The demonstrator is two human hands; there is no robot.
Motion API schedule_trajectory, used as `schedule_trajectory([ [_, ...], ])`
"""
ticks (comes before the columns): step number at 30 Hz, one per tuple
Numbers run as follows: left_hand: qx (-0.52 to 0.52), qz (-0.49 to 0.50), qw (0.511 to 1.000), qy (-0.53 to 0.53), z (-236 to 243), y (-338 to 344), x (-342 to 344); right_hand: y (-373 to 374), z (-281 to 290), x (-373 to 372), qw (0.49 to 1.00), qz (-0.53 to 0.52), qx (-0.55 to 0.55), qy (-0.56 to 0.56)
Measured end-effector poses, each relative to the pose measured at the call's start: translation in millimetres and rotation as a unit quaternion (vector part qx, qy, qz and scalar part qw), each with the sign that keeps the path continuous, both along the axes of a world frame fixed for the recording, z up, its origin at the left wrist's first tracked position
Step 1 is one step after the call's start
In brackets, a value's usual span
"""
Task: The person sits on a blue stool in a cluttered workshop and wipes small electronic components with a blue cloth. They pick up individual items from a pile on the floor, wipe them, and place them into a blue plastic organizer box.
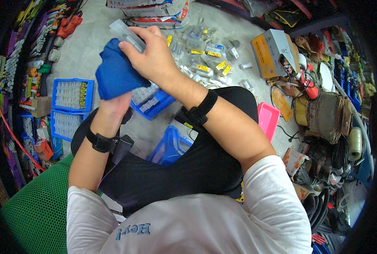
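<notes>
Fingers and thumb of my right hand [155, 56] are closed around a clear plastic box [121, 30], long and narrow, held up above the floor. Right against it is a blue cloth [120, 74]. My left hand [120, 101] is under that cloth and holds it from below; its fingers are hidden by the fabric. Partly behind the cloth and my right forearm, a blue tray [161, 103] with small clear boxes stands on the floor. Beyond my right hand, several clear plastic boxes [203, 55] lie scattered, some with yellow labels.
Two blue organizer cases [73, 79] stand at the left. An empty-looking blue bin [169, 144] sits between my legs, a pink tray [268, 120] to the right. A cardboard box [267, 55] and piled goods line the right side. A green mesh seat [40, 207] is at lower left.
</notes>
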State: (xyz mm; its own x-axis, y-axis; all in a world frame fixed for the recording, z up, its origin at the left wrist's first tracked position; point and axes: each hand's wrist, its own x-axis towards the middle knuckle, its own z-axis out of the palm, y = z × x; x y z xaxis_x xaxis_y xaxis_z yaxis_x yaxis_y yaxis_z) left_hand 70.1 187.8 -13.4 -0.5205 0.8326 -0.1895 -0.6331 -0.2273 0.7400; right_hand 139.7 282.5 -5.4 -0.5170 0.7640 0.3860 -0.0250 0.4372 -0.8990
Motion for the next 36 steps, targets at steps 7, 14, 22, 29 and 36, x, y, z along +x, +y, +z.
schedule_trajectory([
  [7, -0.003, -0.012, 1.000, -0.009, 3, 0, 20, 2, -4, -4, 0.998, -0.043, 0.036, 0.031],
  [14, 0.079, 0.019, 0.996, 0.035, -11, -9, -24, -10, -7, -2, 1.000, 0.018, 0.001, -0.016],
  [22, 0.022, 0.007, 1.000, 0.000, -4, -11, 16, 0, 2, 1, 1.000, 0.002, -0.008, -0.006],
  [29, 0.044, 0.040, 0.995, 0.081, -9, -18, -21, -3, 0, 2, 0.994, 0.047, -0.017, -0.096],
  [36, 0.006, 0.053, 0.996, 0.065, -12, -16, 4, 11, 0, 7, 0.994, 0.014, -0.006, -0.112],
])
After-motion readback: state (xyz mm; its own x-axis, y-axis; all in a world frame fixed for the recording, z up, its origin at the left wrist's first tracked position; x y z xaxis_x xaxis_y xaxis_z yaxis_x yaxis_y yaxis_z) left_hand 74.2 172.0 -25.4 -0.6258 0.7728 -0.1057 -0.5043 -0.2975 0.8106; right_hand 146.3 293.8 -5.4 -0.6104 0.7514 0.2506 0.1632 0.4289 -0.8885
